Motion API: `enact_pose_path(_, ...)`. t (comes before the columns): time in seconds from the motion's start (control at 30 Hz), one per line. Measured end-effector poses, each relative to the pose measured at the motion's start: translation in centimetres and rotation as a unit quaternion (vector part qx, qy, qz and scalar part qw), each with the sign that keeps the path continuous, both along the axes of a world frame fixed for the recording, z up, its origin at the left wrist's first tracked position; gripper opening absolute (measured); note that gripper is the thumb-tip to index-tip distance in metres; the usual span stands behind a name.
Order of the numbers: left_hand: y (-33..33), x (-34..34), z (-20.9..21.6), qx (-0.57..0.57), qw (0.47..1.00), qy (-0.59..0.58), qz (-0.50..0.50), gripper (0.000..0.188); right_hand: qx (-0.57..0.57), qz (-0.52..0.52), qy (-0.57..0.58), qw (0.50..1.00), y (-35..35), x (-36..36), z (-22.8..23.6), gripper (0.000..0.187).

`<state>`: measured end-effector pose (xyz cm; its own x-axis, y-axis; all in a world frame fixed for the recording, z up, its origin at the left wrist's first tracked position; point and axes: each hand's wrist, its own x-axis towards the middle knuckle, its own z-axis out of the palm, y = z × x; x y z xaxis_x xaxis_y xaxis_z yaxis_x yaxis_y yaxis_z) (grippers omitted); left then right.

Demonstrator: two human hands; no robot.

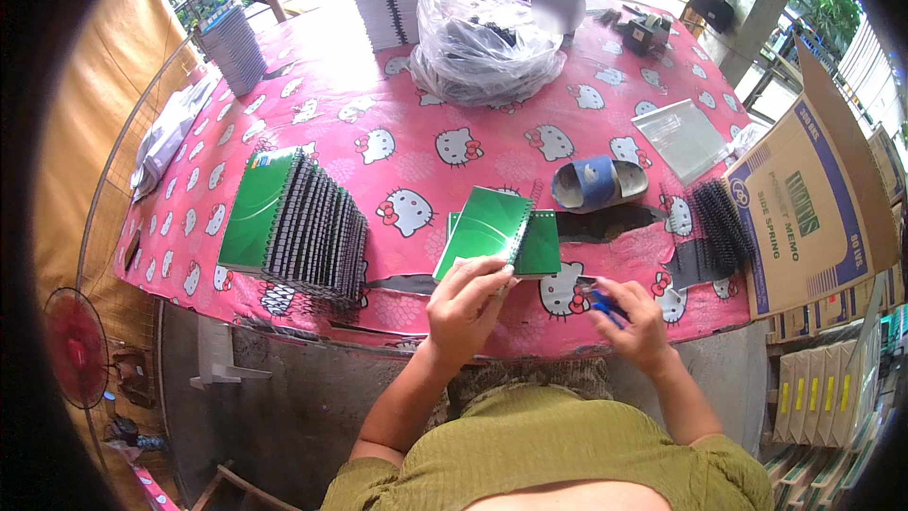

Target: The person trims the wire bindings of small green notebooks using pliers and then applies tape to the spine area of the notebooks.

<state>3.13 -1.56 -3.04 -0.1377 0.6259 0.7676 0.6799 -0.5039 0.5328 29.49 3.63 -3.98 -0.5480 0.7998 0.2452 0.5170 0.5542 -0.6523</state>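
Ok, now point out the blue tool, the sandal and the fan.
Blue tool (609, 310): head view, on a blue handle.
Sandal (590, 185): head view, on its blue strap.
Fan (78, 344): head view, on its red middle.

Right: cardboard box (815, 227), large green and brown lettering, numbers; packs (825, 367) below, yellow labels (814, 395). Left: stacked green notebook (252, 218), small multicolour corner mark.

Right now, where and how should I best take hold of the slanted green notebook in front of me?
Probably pinch the slanted green notebook along its left edge, coming from the left with your left grip, which touches its near edge. It lies on another green notebook, and the coil runs down its right side, so the left offers a flat, coil-free edge.
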Motion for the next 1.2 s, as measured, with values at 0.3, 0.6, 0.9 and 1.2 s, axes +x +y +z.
enact_pose_path(0.3, 0.0, 0.6, 0.4, 0.031, 0.999, -0.022, 0.039, 0.028, 0.103, 0.110, 0.040, 0.988, -0.7, -6.3, 6.3, 0.043)
enact_pose_path(0.6, -0.3, 0.0, 0.8, 0.063, 0.997, 0.047, -0.013, 0.024, -0.689, 0.191, 0.268, 0.645, 1.8, -5.3, 3.1, 0.029)
enact_pose_path(0.9, -3.7, -6.4, 10.1, 0.177, 0.922, -0.282, 0.195, 0.023, 0.060, -0.111, -0.010, 0.992, 4.4, 1.5, -0.9, 0.035)
enact_pose_path(1.2, -8.2, -23.4, 8.1, 0.008, 0.866, -0.244, 0.436, 0.025, 0.131, -0.082, -0.063, 0.986, 4.0, -1.1, 1.1, 0.040)
